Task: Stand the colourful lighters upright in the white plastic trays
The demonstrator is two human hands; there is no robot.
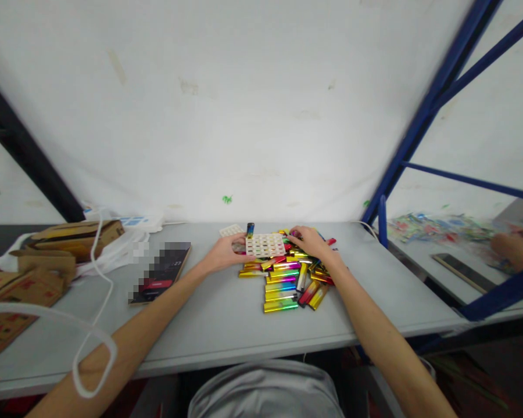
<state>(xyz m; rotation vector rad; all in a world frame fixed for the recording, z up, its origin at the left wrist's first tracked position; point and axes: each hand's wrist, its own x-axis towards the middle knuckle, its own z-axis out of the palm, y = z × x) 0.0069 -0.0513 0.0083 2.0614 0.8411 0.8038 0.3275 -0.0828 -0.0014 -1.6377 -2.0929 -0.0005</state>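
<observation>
My left hand (225, 253) grips a white grid tray (265, 246) full of small holes by its left end, with the tray held over the pile. One dark-topped lighter (250, 230) stands upright at the tray's left corner, beside my fingertips. Below and to the right lies a heap of shiny lighters (283, 287) in gold, green, blue, pink and red. At the heap's far right side my right hand (310, 240) has its fingers bent together among the lighters; what is between them is hidden. Behind my left hand rests a second white grid piece (230, 230).
A phone (168, 270) lies left of my left hand. Cardboard boxes (70, 241), plastic bags and a white cable (100, 278) occupy the left. A blue metal frame (418, 125) rises on the right; beyond it are another person's hand (512, 251), wrappers and a second phone (462, 271).
</observation>
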